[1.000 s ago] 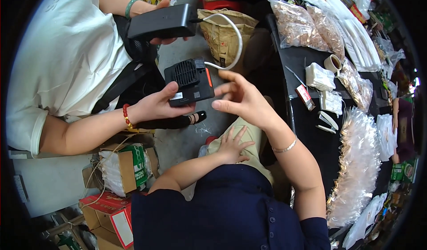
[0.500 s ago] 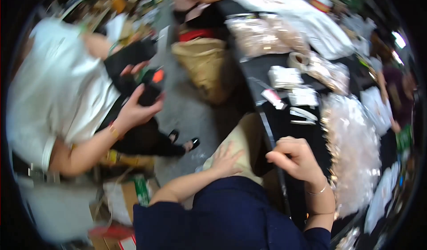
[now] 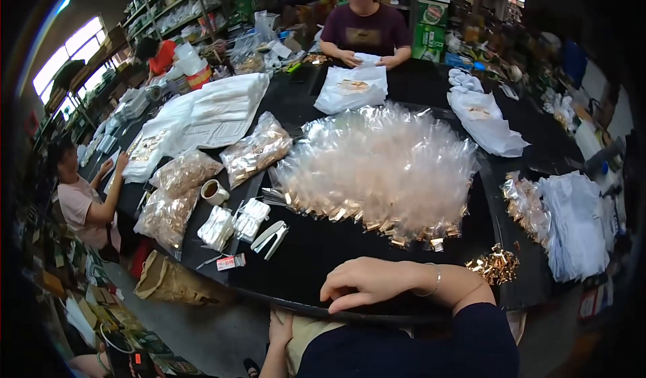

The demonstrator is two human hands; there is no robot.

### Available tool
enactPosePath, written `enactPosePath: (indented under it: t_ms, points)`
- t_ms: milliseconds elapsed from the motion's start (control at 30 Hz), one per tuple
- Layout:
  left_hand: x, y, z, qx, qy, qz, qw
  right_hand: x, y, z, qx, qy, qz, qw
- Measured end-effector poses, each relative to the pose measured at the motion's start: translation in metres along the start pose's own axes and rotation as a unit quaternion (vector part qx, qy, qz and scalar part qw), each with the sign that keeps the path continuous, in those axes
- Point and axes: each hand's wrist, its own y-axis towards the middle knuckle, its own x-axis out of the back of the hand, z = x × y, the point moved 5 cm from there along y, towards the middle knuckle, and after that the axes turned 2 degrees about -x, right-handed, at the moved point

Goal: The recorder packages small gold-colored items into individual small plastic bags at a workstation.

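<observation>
My right hand [image 3: 367,284] hovers at the near edge of the black table [image 3: 303,257]. Its fingers curl loosely, the thumb apart from them, with nothing seen between. Lying flat on my lap below the edge, my left hand [image 3: 280,327] is partly hidden by the table. Beyond the right hand spreads a large heap of clear plastic bags [image 3: 383,169], gold-coloured small pieces at their near ends. A loose pile of gold-coloured pieces [image 3: 494,265] lies by my right forearm. To the left are a white stapler [image 3: 270,240], a small red-and-white box [image 3: 231,262] and two white tied bundles [image 3: 233,223].
Filled clear bags [image 3: 168,206] and a white cup or roll [image 3: 214,192] lie left. White plastic sheets [image 3: 215,112] cover the far left. Stacked white bags [image 3: 575,227] are at right. One person [image 3: 367,25] sits opposite, another [image 3: 84,200] at left. A brown sack [image 3: 178,280] stands below.
My view has swung from the left aisle round to face the table. The nearby person in white has mostly left view. My right hand stays loosely curled, my left on my lap.
</observation>
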Motion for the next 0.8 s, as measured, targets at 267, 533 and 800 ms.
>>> enactPosePath:
  t_ms: [267,533,800]
  points:
    - [0.057,-0.083,-0.113,-0.182,0.119,0.133,0.967,0.152,-0.111,0.079,0.106,-0.082,-0.507,0.852]
    - [0.128,-0.151,-0.290,-0.558,-0.036,0.143,0.817,0.194,-0.150,0.135,0.271,-0.166,-0.459,0.830]
    - [0.246,-0.194,-0.333,-0.696,-0.234,-0.150,0.662,0.185,-0.166,0.133,0.211,-0.236,-0.469,0.825]
